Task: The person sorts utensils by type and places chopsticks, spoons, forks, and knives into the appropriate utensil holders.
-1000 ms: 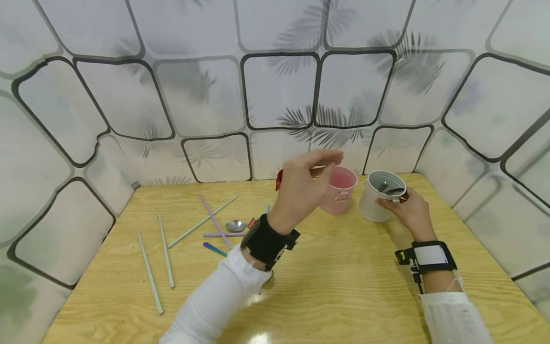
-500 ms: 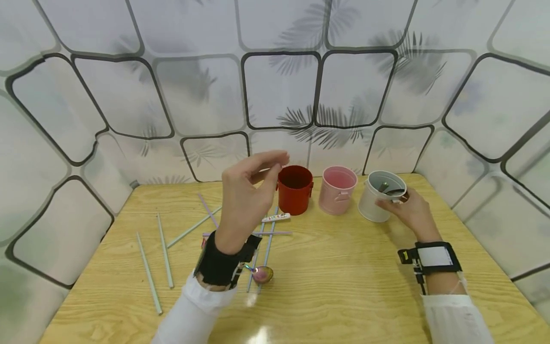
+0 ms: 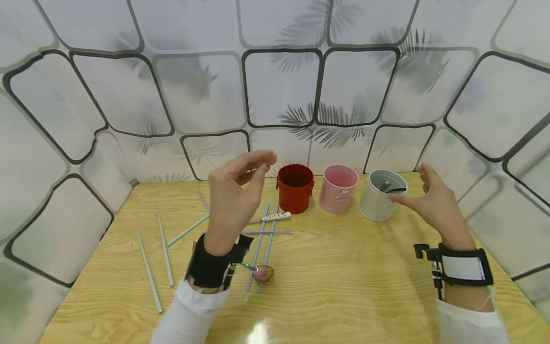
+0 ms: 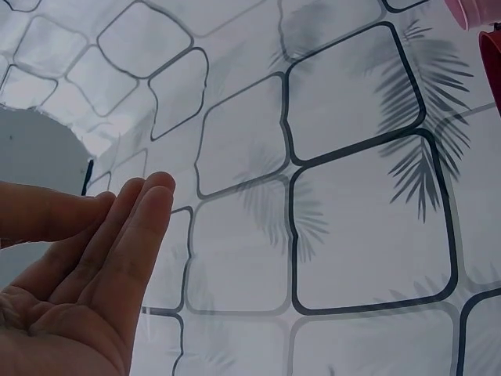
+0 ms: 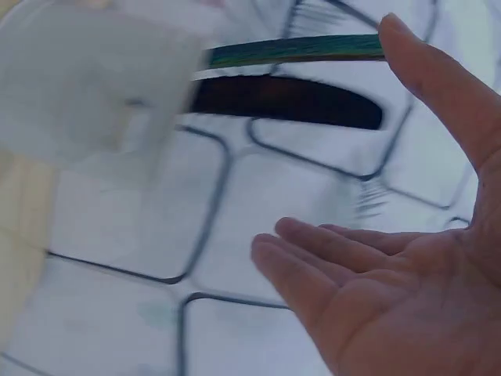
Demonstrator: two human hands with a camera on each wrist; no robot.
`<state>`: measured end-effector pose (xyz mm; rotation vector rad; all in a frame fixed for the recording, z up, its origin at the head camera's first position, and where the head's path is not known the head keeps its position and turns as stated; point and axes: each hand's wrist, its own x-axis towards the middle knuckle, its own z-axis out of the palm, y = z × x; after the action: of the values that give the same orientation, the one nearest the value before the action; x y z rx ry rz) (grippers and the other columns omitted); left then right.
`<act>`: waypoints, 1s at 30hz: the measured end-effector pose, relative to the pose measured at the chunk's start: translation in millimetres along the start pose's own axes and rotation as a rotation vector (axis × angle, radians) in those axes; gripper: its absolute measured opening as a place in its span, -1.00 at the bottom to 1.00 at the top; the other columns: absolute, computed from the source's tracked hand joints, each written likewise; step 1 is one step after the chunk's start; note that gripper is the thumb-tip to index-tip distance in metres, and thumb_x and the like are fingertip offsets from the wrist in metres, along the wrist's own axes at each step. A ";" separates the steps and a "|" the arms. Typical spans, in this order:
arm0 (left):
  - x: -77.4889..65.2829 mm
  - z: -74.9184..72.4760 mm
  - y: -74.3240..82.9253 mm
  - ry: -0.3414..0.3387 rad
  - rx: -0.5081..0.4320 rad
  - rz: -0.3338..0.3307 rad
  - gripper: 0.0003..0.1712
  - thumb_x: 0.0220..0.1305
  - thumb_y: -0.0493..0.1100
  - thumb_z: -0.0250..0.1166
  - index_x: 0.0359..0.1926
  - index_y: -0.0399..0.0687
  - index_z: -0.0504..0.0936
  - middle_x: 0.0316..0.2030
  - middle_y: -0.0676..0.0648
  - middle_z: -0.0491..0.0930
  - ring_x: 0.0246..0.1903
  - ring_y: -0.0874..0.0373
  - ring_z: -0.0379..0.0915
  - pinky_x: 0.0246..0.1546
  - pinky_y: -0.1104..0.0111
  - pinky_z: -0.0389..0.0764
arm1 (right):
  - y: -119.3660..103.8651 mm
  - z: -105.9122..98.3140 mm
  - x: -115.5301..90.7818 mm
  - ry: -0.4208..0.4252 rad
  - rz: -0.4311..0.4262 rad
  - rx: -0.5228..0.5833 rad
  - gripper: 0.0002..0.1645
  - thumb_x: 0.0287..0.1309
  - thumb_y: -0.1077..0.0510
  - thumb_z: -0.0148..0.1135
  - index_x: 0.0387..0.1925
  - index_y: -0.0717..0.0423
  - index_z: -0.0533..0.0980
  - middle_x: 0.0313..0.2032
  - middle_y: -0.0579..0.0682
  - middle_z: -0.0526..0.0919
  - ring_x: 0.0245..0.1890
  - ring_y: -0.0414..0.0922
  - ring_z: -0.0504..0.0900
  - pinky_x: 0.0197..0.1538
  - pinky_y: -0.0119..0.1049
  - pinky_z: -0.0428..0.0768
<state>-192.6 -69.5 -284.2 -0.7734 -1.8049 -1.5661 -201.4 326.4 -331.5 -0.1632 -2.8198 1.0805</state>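
Observation:
Beside the white bucket (image 3: 373, 206), my right hand (image 3: 442, 212) is spread with thumb and fingers wide apart, and nothing lies in its palm. Two handles stick out of that bucket in the right wrist view, a teal one (image 5: 297, 51) and a dark one (image 5: 290, 102). The thumb overlaps the teal handle's end there; I cannot tell whether they touch. My left hand (image 3: 234, 193) hovers over the utensils left of the red bucket (image 3: 294, 193), its long fingers nearly straight and holding nothing. A pink bucket (image 3: 336, 198) stands between the red and white ones.
Pale green chopsticks (image 3: 149, 273) lie at the left. Blue chopsticks (image 3: 258, 248), a purple chopstick (image 3: 279, 232), a utensil with a patterned white handle (image 3: 276, 217) and an iridescent spoon (image 3: 263, 273) lie mid-table. A patterned curtain (image 3: 279, 91) surrounds the table's back and sides.
My left hand has moved left from in front of the red and pink buckets. My right hand has come away from the white bucket, to the right, with its fingers spread.

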 end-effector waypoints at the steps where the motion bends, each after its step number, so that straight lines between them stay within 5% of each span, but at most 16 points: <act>1: 0.2 -0.4 0.3 -0.001 0.001 0.002 -0.75 0.36 -0.50 0.27 -0.01 -0.33 0.75 -0.14 -0.16 0.78 -0.11 0.09 0.73 -0.02 0.29 0.73 | -6.9 -1.6 -4.8 0.024 -0.025 0.012 0.46 0.21 -0.27 0.44 0.65 0.11 -0.38 0.61 0.29 -0.19 0.50 0.48 -0.02 0.37 0.43 0.19; 5: 1.0 -2.0 2.4 0.002 0.002 0.009 -0.75 0.36 -0.49 0.28 -0.01 -0.32 0.75 -0.14 -0.16 0.78 -0.11 0.07 0.73 -0.03 0.28 0.73 | -35.6 -1.8 -24.6 0.127 -0.125 0.066 0.35 0.20 -0.17 0.49 0.67 -0.12 -0.26 0.64 -0.02 -0.10 0.56 0.29 0.02 0.45 0.26 0.21; 7: 1.2 -3.1 3.1 0.003 0.005 0.010 -0.75 0.35 -0.49 0.29 -0.01 -0.32 0.75 -0.14 -0.16 0.78 -0.11 0.08 0.73 -0.03 0.28 0.73 | -49.1 2.3 -34.1 0.188 -0.181 0.096 0.29 0.18 -0.07 0.53 0.67 -0.21 -0.14 0.62 -0.12 0.02 0.56 0.15 0.11 0.49 0.00 0.27; 11: 0.6 -6.4 3.6 0.011 0.007 0.001 -0.76 0.35 -0.49 0.29 -0.01 -0.32 0.75 -0.15 -0.17 0.78 -0.10 0.06 0.73 -0.03 0.28 0.73 | -69.1 19.8 -45.2 0.306 -0.341 0.188 0.17 0.08 0.24 0.59 0.61 -0.17 0.15 0.53 -0.10 0.28 0.50 -0.09 0.31 0.40 -0.48 0.33; 13: 0.0 -8.1 3.5 0.015 0.008 -0.004 -0.76 0.36 -0.50 0.28 -0.02 -0.33 0.75 -0.15 -0.17 0.78 -0.11 0.04 0.73 -0.02 0.28 0.73 | -74.1 32.1 -44.2 0.319 -0.415 0.236 0.16 0.01 0.36 0.60 0.58 -0.10 0.22 0.50 -0.04 0.35 0.47 -0.12 0.35 0.36 -0.55 0.35; 17: -1.7 -11.2 4.6 0.022 0.006 -0.021 -0.75 0.36 -0.51 0.27 -0.02 -0.32 0.76 -0.16 -0.17 0.78 -0.11 0.04 0.73 -0.02 0.27 0.73 | -74.9 56.5 -33.3 0.274 -0.443 0.292 0.16 -0.03 0.35 0.62 0.57 0.01 0.24 0.47 0.03 0.38 0.45 -0.06 0.38 0.37 -0.47 0.38; 30: -1.7 -13.5 5.6 0.018 0.010 -0.019 -0.74 0.35 -0.52 0.27 -0.01 -0.35 0.74 -0.15 -0.19 0.77 -0.11 0.06 0.73 -0.02 0.27 0.73 | -45.1 101.4 8.7 0.096 -0.211 0.172 0.27 0.20 -0.01 0.53 0.63 0.23 -0.10 0.56 0.28 0.08 0.46 0.40 0.21 0.40 0.27 0.32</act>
<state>-186.2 -82.2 -280.6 -0.7383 -1.8106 -1.5701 -227.5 227.6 -375.5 0.0942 -2.5744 1.2218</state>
